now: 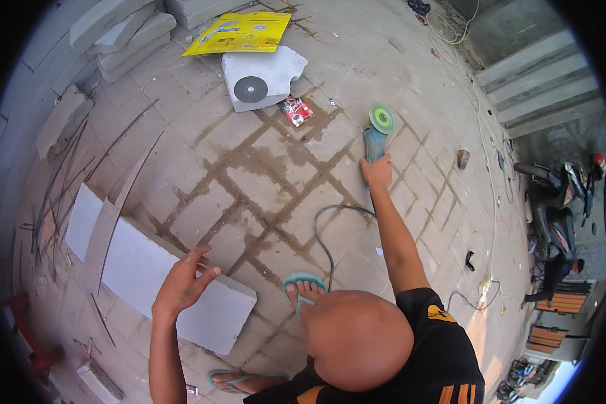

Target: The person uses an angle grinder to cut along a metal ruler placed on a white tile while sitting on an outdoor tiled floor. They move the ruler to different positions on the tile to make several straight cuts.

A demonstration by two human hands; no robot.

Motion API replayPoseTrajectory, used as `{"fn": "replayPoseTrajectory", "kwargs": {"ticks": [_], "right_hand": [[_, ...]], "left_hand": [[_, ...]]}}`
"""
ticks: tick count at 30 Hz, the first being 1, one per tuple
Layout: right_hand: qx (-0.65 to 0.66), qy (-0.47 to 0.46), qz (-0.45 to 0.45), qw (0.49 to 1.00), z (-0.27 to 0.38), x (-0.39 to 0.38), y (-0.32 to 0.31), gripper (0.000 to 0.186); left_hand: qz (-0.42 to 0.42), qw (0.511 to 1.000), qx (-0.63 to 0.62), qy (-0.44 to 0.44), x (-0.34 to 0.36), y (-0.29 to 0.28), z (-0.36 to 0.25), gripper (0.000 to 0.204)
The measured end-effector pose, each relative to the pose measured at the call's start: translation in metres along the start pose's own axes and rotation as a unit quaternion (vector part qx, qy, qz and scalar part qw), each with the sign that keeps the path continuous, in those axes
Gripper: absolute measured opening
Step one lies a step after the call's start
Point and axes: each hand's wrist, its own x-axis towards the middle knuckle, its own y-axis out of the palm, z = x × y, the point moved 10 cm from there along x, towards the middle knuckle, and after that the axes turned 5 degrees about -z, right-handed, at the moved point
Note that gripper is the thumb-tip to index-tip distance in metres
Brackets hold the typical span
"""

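Note:
My right hand [378,172] is wrapped round the body of a teal angle grinder [374,142] with a green disc [381,118] facing up; its dark cord loops over the paving. My left hand [185,279], fingers apart and holding nothing I can see, is over a long white block [138,269] lying at the left, crossed by a thin grey strip [124,192]. Farther ahead, a white block piece [269,71] carries a black cutting disc [250,89] and touches a yellow flat package [236,34]. A small red packet [296,111] lies beside that piece.
Stacked blocks [128,40] line the left, with loose rods [54,195] near them. Cables [491,202] and a small cup [462,159] lie at the right. Parked motorbikes [559,222] and another person [549,276] are at the far right. My sandalled feet are below.

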Motion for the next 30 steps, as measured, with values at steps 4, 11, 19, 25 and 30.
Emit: {"fn": "replayPoseTrajectory", "kwargs": {"ticks": [4,11,19,25,30], "right_hand": [[0.002,-0.018,-0.032,0.999,-0.006,-0.009,-0.004,0.081],[-0.002,-0.001,0.005,1.0,-0.017,-0.015,-0.001,0.082],[-0.004,0.001,0.002,1.0,-0.016,-0.015,0.0,0.081],[-0.01,-0.004,0.001,1.0,-0.017,-0.015,0.003,0.08],[-0.018,-0.004,0.008,1.0,-0.013,-0.017,-0.004,0.085]], "left_hand": [[-0.026,0.999,-0.025,-0.002,-0.001,-0.005,0.005,0.055],[-0.022,0.999,-0.028,-0.007,0.001,0.002,0.01,0.052],[-0.012,0.999,-0.033,0.0,0.003,0.013,0.011,0.051],[-0.016,0.999,-0.035,-0.002,-0.001,0.016,0.018,0.051],[-0.015,1.0,-0.026,-0.006,-0.002,0.021,0.02,0.05]]}}
